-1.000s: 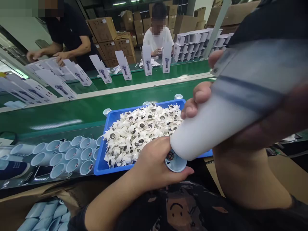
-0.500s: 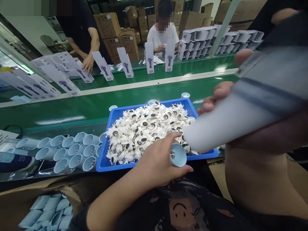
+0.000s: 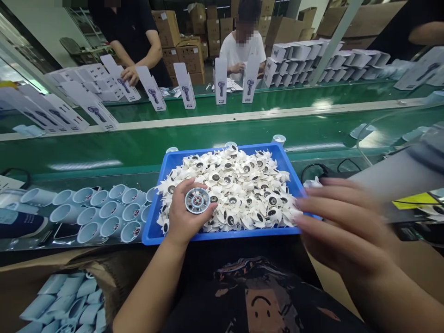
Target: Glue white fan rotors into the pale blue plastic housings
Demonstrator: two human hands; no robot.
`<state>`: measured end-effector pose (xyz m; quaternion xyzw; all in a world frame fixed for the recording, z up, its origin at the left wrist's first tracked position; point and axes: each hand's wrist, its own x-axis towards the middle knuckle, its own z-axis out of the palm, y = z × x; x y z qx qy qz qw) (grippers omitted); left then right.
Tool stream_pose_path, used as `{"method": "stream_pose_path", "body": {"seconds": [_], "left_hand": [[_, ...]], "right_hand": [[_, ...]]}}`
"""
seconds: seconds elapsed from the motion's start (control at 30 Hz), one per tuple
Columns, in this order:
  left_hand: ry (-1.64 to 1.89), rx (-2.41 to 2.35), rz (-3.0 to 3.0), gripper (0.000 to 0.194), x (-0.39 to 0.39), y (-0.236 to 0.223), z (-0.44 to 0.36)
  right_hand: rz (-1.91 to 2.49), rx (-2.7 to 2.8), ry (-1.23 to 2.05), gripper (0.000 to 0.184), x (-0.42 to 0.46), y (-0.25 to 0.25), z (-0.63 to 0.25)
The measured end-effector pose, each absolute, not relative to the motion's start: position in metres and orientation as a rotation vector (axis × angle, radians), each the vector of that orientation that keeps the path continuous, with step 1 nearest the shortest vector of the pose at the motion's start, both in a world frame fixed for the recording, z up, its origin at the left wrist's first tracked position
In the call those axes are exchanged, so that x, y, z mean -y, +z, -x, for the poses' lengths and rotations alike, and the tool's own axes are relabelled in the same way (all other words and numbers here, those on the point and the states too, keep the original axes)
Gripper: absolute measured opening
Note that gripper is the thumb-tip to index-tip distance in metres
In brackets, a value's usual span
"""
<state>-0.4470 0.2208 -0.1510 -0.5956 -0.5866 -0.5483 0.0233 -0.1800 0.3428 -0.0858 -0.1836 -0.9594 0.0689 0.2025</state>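
My left hand [image 3: 189,217] is closed around a light-blue round fan housing [image 3: 197,200], held above the left part of a blue tray [image 3: 222,237]. Its spoked face points up at me, with small red and silver parts at the centre. White fan blade wheels [image 3: 239,185] with dark hubs are heaped in the tray. At the tray's right edge my right hand [image 3: 347,226] is smeared by motion; its fingers look stretched out, and I see nothing held in them. Just behind it, a blurred white tube-shaped thing [image 3: 385,178] slants in from the right.
Rows of light-blue cups [image 3: 111,210] stand left of the tray. A carton [image 3: 104,282] below holds more housings [image 3: 69,296]. Beyond the green belt [image 3: 222,125] are upright white boxes [image 3: 220,81], and people work there. A yellow sheet [image 3: 414,201] lies at right.
My left hand has moved left over the tray and turned the housing so its spoked face shows. The white tube-shaped thing has moved away right, and my right hand is now apart from it.
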Motion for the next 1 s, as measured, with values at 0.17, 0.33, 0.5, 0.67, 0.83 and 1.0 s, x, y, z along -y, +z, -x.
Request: {"method": "stream_pose_path", "body": {"seconds": [0.17, 0.33, 0.5, 0.67, 0.83, 1.0], "left_hand": [[-1.779, 1.939, 1.782, 0.062, -0.217, -0.157, 0.451], [-1.835, 2.021, 1.725, 0.063, -0.210, -0.157, 0.451], [-1.928, 2.074, 1.697, 0.068, -0.210, -0.154, 0.448], [-2.111, 1.975, 1.669, 0.068, -0.208, -0.160, 0.445], [-1.998, 1.973, 1.780, 0.048, -0.185, -0.147, 0.439], [-1.764, 2.090, 2.106, 0.067, -0.169, -0.132, 0.429]], "right_hand": [[0.523, 3.057, 0.130, 0.024, -0.357, -0.112, 0.254], [0.739, 3.231, 0.039, 0.014, -0.359, -0.114, 0.281], [0.881, 3.273, 0.179, 0.016, -0.363, -0.102, 0.279], [0.935, 3.129, 0.345, 0.015, -0.369, -0.113, 0.270], [0.786, 2.818, 0.752, 0.020, -0.361, -0.113, 0.251], [0.427, 2.549, 1.240, 0.040, -0.334, -0.106, 0.239]]}}
